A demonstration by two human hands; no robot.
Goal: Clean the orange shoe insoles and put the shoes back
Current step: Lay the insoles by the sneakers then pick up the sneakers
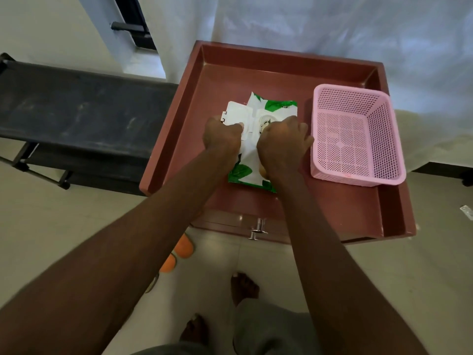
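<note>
The orange shoes (179, 252) lie on the tiled floor below the near left corner of the red-brown cabinet top (332, 206), partly hidden by the left forearm. Mid-top lies a green-and-white wet-wipes pack (271, 108), its white flip lid (236, 114) swung open leftward. The left hand (222, 139) pinches the lid; the right hand (282, 144) curls onto the pack. A pink perforated basket (358, 135) stands at the right edge.

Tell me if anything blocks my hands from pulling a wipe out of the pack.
Nothing visible does. The white flip lid is already swung open, the left hand holds it back, and the right hand is on the wipes pack at its opening. The opening itself is hidden under the right hand.
</note>
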